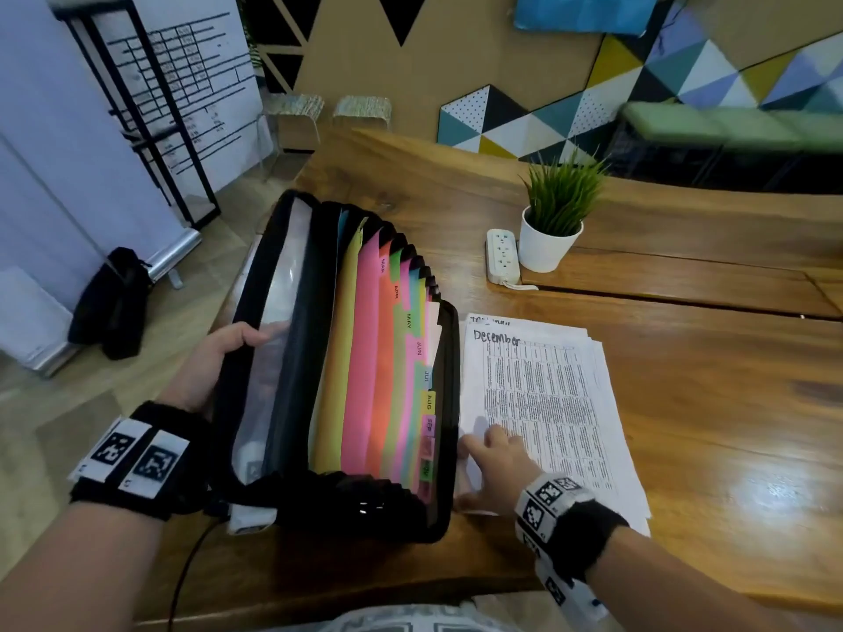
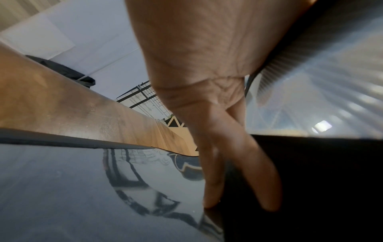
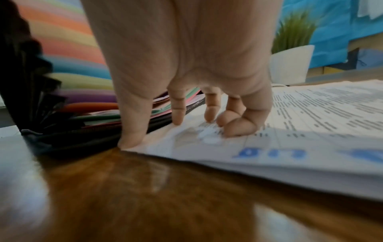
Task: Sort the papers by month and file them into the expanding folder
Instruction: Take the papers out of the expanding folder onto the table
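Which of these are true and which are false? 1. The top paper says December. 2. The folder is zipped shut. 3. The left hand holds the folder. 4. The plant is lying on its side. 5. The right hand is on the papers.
1. True. The top sheet of the papers has "December" handwritten on it.
2. False. The expanding folder is fanned open, showing coloured dividers with month tabs.
3. True. The left hand grips the folder's left edge.
4. False. The potted plant stands upright beside the white power strip.
5. True. The right hand rests on the stack's near left corner, fingertips touching the top sheet.
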